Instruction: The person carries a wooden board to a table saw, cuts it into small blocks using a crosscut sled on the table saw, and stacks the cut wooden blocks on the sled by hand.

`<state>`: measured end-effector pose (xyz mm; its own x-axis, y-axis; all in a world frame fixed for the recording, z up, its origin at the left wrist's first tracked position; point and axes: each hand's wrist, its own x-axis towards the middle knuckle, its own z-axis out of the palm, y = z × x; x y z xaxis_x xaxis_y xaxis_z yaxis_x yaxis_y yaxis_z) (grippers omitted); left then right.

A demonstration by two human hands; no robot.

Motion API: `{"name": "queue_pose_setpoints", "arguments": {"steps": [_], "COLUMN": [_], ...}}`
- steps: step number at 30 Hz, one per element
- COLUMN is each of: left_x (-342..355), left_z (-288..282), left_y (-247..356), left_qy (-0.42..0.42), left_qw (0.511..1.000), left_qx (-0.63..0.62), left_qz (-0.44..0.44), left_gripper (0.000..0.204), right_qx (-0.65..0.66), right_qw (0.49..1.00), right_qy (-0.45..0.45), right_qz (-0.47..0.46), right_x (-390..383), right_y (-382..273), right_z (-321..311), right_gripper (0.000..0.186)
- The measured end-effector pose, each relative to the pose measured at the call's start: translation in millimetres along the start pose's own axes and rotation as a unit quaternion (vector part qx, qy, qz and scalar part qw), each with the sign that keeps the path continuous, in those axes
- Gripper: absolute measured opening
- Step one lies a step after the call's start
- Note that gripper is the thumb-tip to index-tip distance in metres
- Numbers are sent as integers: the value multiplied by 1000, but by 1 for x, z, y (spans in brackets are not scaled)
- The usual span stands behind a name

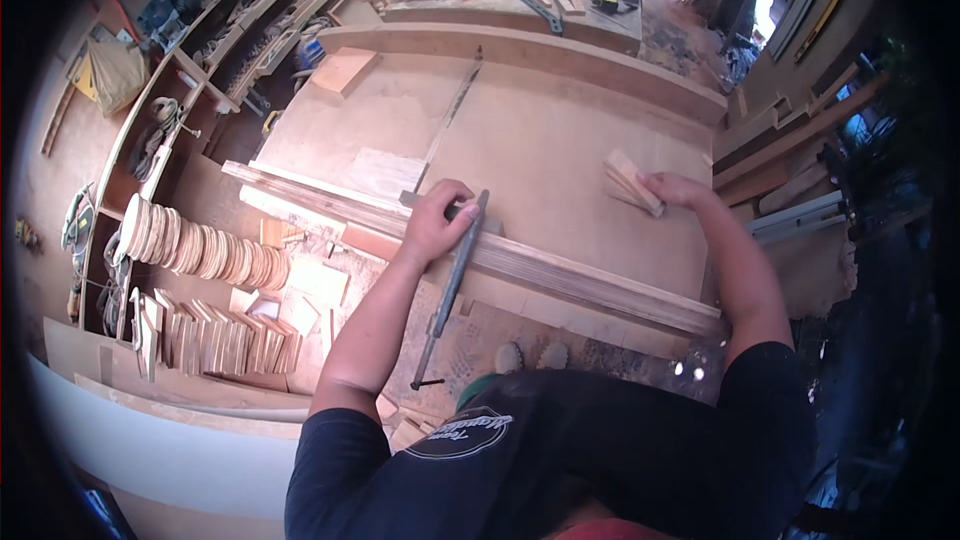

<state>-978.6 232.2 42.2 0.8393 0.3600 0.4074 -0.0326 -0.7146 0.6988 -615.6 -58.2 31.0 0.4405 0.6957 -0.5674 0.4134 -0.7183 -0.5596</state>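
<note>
My left hand [438,222] is closed around the upper part of a grey metal bar clamp [461,262]. The clamp lies across a long stack of wooden strips [580,278] along the near edge of the workbench. Its screw end, with a small cross handle, hangs out over the edge toward me. To the right, my right hand [672,190] grips some short wood pieces [632,183] above the bench panel [550,140]. How many pieces it holds, I cannot tell.
A raised board [520,58] borders the bench's far side, with a wood block [345,71] at its far left corner. Stacked round wooden discs [200,247] and upright wood pieces [215,335] stand to the left. Tools cover a farther table [500,28]. Planks [800,130] lean at right.
</note>
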Motion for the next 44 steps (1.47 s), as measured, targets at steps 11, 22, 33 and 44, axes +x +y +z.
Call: {"name": "queue_pose_setpoints", "arguments": {"steps": [11,22,33,44], "left_x": [1,50,57,150], "left_z": [11,15,404,530], "left_y": [2,97,395,376], "left_qy": [1,-31,-188,-293], "left_qw": [999,989,890,685], "left_qx": [-35,24,-394,-556], "left_qz": [-4,-146,-131,-370], "left_gripper": [22,40,129,105], "right_qx": [-262,-72,353,281], "right_qw": [944,941,821,947], "right_qy": [148,206,230,-38], "right_qz": [-134,-260,-386,-150], "right_x": [-43,-95,-285,-266], "right_y": [-19,40,220,337], "right_z": [82,63,-1,-152], "right_gripper": [88,93,108,110]}}
